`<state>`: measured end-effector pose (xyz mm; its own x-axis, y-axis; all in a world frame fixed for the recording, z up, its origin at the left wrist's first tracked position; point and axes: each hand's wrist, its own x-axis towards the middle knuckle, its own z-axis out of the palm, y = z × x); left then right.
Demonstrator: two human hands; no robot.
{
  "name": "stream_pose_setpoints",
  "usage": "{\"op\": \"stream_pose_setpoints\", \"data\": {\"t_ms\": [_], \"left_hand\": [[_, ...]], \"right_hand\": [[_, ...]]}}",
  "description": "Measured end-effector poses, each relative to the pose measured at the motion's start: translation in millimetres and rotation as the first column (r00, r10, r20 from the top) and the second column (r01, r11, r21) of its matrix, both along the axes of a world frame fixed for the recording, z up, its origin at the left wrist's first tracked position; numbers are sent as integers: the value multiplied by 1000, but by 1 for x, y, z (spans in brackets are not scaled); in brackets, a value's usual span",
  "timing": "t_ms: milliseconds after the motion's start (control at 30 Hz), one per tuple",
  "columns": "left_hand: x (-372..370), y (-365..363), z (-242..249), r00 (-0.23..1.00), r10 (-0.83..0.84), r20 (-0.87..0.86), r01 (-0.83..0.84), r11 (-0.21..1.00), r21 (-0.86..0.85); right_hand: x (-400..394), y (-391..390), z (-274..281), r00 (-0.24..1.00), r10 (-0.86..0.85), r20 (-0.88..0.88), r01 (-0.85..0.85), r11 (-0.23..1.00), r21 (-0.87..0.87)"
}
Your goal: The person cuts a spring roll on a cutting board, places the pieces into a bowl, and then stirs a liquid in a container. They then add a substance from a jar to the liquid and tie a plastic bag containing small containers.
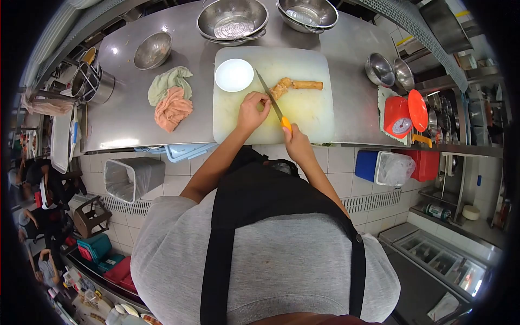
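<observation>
My right hand (297, 143) is closed round the yellow handle of a kitchen knife (271, 97). The blade slants up and to the left over a white cutting board (233, 127). Just left of the blade, my left hand (254, 111) has its fingers curled in; whether they hold anything is hidden. Right of the knife lie golden-brown fried pieces (280, 88), touching or very near the blade. A long fried roll (307, 85) extends from them to the right. Above my left hand, a small white dish (234, 75) sits on the board.
Green (169, 84) and pink cloths (173, 108) lie left of the board, below a metal bowl (153, 50). Colanders (232, 20) stand behind the board. At right are metal bowls (379, 70) and a red scale (397, 114). A grey bin (132, 176) stands on the floor.
</observation>
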<state>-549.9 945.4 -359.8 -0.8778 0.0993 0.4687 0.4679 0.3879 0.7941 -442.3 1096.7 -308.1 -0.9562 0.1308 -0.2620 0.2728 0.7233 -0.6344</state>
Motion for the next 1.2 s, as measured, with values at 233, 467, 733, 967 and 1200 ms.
{"op": "stream_pose_setpoints", "data": {"t_ms": [233,467,733,967,1200], "left_hand": [[3,-3,5,999,-7,37,6,1000,29],[4,-5,0,1000,4,5,-5,999,44],[4,-5,0,1000,10,-2,-10,1000,0],[5,-7,-9,1000,-18,-11,18,1000,16],[-9,20,26,984,-13,-180,-51,938,-342]], "right_hand": [[55,29,39,998,-13,60,16,998,-57],[59,23,48,997,-12,77,14,1000,-23],[43,19,22,994,13,106,-6,997,-73],[-1,-12,6,999,-31,14,31,999,-12],[49,40,37,965,-253,-69,240,957,-164]]}}
